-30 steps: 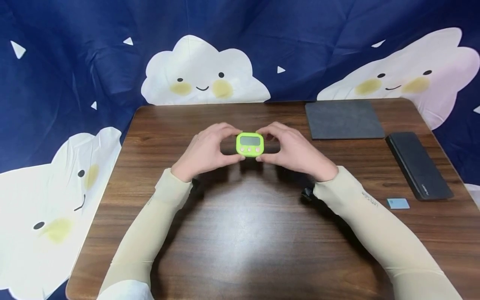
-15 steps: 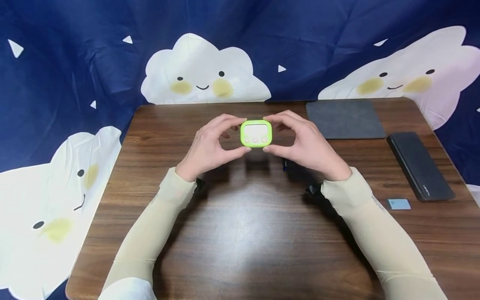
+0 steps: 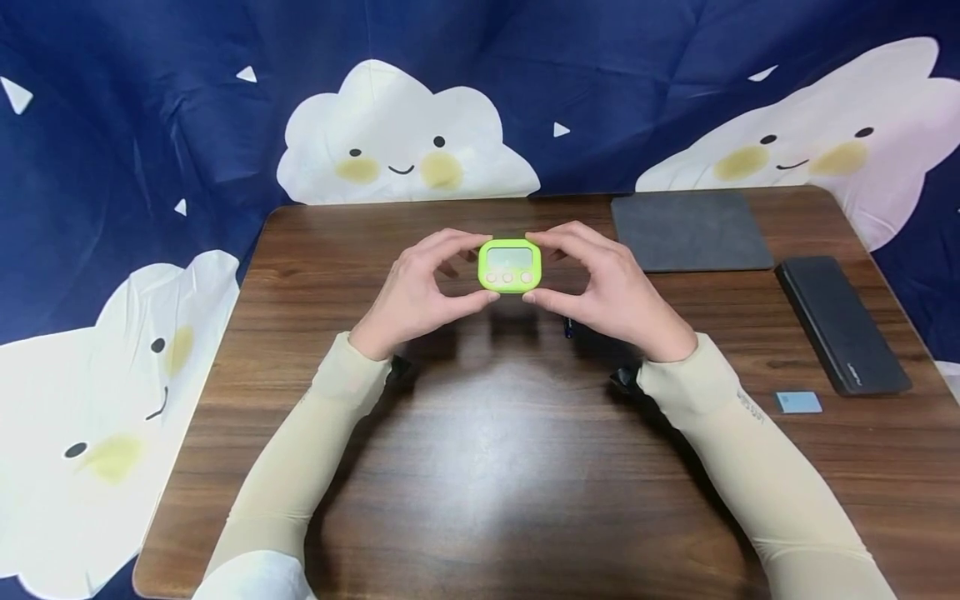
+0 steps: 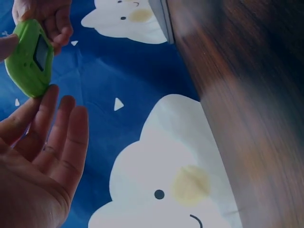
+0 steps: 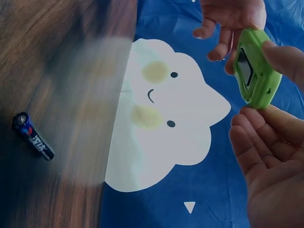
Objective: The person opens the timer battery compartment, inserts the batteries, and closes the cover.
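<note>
A small lime-green digital timer (image 3: 510, 265), with a grey display and a row of three pale buttons, is held between both hands above the table. My left hand (image 3: 420, 287) pinches its left side, fingers at the top edge and thumb below. On the opposite side my right hand (image 3: 611, 287) grips it the same way. A dark rectangular panel or recess shows on the timer's underside (image 5: 259, 69) in the right wrist view. Below the right hand, a dark blue cylindrical battery (image 5: 33, 136) lies on the table, mostly covered by that hand in the head view.
A flat dark grey mat (image 3: 690, 232) lies at the back right of the wooden table (image 3: 465, 467). Nearer along the right side are a black oblong case-like block (image 3: 843, 325) and a small light-blue card (image 3: 798, 402). A blue cloud-print cloth (image 3: 585, 67) hangs behind.
Both hands have raised the timer off nearer the camera and slightly right, uncovering the battery's end. Over the last half second they stay nearly still, and glare on the display has lessened.
</note>
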`<state>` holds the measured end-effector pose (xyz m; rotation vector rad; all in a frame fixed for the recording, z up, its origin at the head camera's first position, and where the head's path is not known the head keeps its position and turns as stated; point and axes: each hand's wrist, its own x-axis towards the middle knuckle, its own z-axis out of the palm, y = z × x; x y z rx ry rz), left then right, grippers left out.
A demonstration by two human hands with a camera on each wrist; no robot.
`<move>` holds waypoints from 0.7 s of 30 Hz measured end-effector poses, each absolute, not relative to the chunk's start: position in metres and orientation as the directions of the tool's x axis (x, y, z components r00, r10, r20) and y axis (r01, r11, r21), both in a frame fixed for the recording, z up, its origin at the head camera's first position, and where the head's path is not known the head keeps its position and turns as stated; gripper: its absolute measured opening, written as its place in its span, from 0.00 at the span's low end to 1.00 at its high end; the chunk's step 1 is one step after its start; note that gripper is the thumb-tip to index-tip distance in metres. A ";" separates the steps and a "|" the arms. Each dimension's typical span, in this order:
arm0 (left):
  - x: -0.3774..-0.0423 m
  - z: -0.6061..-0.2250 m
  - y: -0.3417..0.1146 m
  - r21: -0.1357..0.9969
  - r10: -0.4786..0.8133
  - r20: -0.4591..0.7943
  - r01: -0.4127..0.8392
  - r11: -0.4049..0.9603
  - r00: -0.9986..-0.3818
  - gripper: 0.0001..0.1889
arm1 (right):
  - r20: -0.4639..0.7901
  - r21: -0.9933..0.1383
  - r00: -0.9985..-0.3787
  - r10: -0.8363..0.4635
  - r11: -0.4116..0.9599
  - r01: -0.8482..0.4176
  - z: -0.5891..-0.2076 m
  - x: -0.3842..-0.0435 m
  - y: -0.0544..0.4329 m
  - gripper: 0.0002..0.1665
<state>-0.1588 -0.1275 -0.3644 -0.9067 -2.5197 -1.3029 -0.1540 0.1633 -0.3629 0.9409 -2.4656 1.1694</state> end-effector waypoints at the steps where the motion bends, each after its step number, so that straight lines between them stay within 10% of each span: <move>1: -0.159 -0.364 -0.128 0.684 0.439 0.400 0.581 0.440 -0.804 0.32 | 0.481 -0.596 -0.755 -0.445 0.466 -0.654 -0.364 -0.154 0.163 0.42; 12: -0.158 -0.367 -0.126 0.738 0.415 0.401 0.556 0.383 -0.817 0.31 | 0.500 -0.626 -0.755 -0.424 0.426 -0.653 -0.367 -0.154 0.164 0.40; 21: -0.157 -0.367 -0.124 0.727 0.372 0.474 0.593 0.346 -0.798 0.29 | 0.272 -0.879 -0.894 -0.356 0.285 -0.381 -0.364 -0.151 0.160 0.30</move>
